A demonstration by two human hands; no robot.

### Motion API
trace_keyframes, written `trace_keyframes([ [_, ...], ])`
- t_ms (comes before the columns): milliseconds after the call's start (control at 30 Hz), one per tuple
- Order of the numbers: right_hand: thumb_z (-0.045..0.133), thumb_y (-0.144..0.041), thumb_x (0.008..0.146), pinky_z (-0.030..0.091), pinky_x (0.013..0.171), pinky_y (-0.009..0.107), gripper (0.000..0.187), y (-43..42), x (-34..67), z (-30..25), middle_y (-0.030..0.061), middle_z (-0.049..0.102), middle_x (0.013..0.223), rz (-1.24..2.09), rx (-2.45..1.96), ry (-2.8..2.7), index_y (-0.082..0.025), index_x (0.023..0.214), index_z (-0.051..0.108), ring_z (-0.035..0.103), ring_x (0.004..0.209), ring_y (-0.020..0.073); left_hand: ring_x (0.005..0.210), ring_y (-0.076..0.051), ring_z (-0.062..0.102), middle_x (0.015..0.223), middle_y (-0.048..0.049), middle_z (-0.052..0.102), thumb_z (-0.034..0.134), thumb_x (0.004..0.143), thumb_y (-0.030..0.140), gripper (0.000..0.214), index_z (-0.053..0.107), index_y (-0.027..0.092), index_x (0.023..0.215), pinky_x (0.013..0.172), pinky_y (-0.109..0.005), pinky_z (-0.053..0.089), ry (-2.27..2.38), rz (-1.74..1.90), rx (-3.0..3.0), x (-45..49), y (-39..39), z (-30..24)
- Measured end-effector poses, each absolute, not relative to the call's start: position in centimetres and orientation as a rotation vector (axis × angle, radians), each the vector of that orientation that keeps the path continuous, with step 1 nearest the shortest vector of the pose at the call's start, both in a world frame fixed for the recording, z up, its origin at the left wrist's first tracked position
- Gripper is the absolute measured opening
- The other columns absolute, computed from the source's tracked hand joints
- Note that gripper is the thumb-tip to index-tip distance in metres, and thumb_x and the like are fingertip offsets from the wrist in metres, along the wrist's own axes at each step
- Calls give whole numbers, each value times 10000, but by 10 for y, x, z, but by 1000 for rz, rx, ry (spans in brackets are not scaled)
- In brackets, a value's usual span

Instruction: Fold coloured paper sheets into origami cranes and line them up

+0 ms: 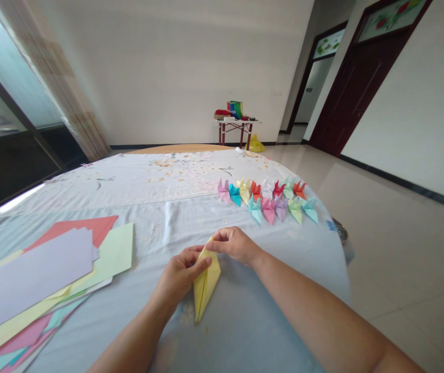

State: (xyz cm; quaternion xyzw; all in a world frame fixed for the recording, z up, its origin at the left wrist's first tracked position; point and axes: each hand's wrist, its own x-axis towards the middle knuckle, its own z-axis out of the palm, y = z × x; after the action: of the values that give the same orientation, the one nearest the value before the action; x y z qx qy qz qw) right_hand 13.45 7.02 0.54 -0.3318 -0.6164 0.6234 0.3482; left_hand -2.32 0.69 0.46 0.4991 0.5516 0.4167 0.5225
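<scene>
- A stack of coloured paper [43, 280] lies at far left; a stretch of tablecloth [129, 300] separates it from you.
- Your left hand [185, 267] pinches the yellow folded paper [206, 290], thumb on top, along its left side; the long point extends below your grip, toward you.
- Your right hand [235, 243] pinches the paper's far tip between thumb and fingers.
- Paper birds [268, 209] stand in two rows beyond your right hand, apart from it.
- The table's rounded edge curves past your right forearm.
</scene>
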Motion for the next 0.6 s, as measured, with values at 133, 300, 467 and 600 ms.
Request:
trace_keyframes([
  [133, 699, -400, 614, 351, 544, 209, 297, 70, 135, 6, -18, 588, 598, 1634, -856, -1587, -116, 686, 650, 463, 539, 73, 787, -188, 581, 1121, -102, 594, 659, 631, 404, 286, 672, 128, 703, 652, -274, 440, 1330, 975, 1219, -23, 8, 4],
  [300, 683, -391, 633, 351, 542, 207, 280, 69, 134, 8, -17, 581, 587, 1617, -886, -1557, -115, 672, 658, 458, 531, 70, 801, -193, 583, 1070, -89, 621, 676, 603, 407, 271, 658, 138, 634, 679, -281, 445, 1330, 1010, 1228, -22, 8, 5],
  [467, 682, -370, 632, 350, 540, 202, 255, 68, 132, 8, -19, 574, 585, 1565, -908, -1507, -119, 666, 651, 449, 525, 66, 724, -177, 588, 922, -71, 665, 673, 603, 424, 289, 665, 146, 683, 595, -247, 439, 1320, 973, 1187, -21, 6, 8],
  [600, 669, -360, 645, 347, 541, 200, 241, 69, 131, 5, -14, 579, 605, 1558, -885, -1490, -123, 680, 653, 446, 536, 68, 663, -157, 579, 865, -60, 675, 666, 614, 422, 303, 674, 150, 746, 562, -233, 429, 1303, 955, 1154, -21, 5, 10],
])
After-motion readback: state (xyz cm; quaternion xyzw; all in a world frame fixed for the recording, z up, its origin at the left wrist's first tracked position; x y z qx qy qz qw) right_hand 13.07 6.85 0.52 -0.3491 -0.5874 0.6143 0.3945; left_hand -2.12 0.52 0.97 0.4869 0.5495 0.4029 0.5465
